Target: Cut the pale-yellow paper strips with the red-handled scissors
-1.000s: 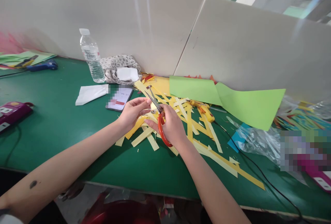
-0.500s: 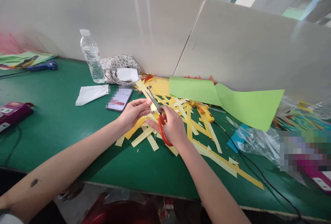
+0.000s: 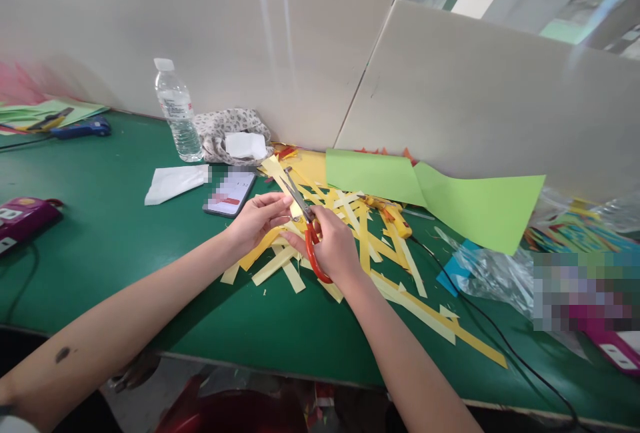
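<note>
My left hand (image 3: pixel 263 216) is closed in a pinch on a pale yellow paper strip (image 3: pixel 275 169), which slants up and away above the scattered paper. In my right hand (image 3: pixel 336 243) is a pair of scissors (image 3: pixel 313 253) with red-orange handles. Their metal blades point away and to the left, close beside the strip and my left fingertips. Whether the blades touch the paper cannot be made out. Beneath both hands lies a loose pile of yellow paper strips (image 3: pixel 364 239), partly hidden by the hands.
A yellow glue gun (image 3: pixel 395 218) with a black cord lies right of the pile. Green paper sheets (image 3: pixel 470 203) lean by the partition (image 3: pixel 450 86). Left of the pile are a phone (image 3: pixel 233 193), white tissue (image 3: pixel 175 184) and a water bottle (image 3: pixel 179 113). Clear plastic (image 3: pixel 500 273) lies right.
The view has shifted very slightly. Both hands, the scissors and the paper strip keep almost the same positions.
</note>
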`<state>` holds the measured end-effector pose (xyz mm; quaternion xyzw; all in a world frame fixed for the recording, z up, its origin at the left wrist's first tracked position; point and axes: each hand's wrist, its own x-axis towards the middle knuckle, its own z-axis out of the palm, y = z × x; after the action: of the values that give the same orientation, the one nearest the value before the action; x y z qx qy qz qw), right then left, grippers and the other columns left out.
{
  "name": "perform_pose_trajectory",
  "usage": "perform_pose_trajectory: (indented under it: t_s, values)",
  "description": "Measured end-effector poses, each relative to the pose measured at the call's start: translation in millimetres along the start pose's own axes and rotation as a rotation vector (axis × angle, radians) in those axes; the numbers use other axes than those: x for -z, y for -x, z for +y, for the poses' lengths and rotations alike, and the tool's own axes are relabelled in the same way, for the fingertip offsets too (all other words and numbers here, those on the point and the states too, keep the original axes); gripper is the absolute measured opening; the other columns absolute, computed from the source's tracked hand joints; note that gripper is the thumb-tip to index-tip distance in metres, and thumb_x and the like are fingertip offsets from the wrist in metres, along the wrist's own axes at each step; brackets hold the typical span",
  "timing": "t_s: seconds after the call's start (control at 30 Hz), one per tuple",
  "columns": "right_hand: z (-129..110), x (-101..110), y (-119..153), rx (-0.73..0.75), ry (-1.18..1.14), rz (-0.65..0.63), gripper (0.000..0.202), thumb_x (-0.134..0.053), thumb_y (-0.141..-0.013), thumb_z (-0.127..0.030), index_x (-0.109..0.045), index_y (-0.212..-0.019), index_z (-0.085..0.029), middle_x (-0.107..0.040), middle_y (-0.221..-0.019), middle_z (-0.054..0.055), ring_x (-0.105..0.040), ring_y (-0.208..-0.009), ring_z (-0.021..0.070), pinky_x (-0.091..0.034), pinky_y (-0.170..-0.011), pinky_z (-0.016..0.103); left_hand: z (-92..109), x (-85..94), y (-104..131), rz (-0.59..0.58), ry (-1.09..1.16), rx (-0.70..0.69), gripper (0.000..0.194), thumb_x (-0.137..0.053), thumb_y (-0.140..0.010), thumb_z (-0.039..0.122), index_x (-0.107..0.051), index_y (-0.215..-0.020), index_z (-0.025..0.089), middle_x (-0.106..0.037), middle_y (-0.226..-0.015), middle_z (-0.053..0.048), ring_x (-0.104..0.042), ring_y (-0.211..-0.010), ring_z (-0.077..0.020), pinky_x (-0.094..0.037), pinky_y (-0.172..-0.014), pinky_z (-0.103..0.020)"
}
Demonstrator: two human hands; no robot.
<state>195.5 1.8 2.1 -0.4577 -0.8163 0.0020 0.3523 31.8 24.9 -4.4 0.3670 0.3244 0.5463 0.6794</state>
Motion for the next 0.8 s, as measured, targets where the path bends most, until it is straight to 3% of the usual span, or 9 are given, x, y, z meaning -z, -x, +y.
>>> perform_pose_trajectory:
  t_s: [0.8]
  values:
    - [3.0,-0.8,0.8,0.062,0.042,0.050,0.041,-0.058,-0.074,-0.054,-0.053,-0.091,-0.017,-0.058,-0.072,0.004,-0.050,-0.060,0.0141,-0.040,-0.057,0.026,0.2,-0.9,1.7,-0.029,0.024,-0.019,0.012,-0.074,-0.066,0.026,-0.069,-0.072,0.017,-0.065,-0.062,0.003,-0.059,-0.055,-0.0034,-0.050,-0.057,-0.012]
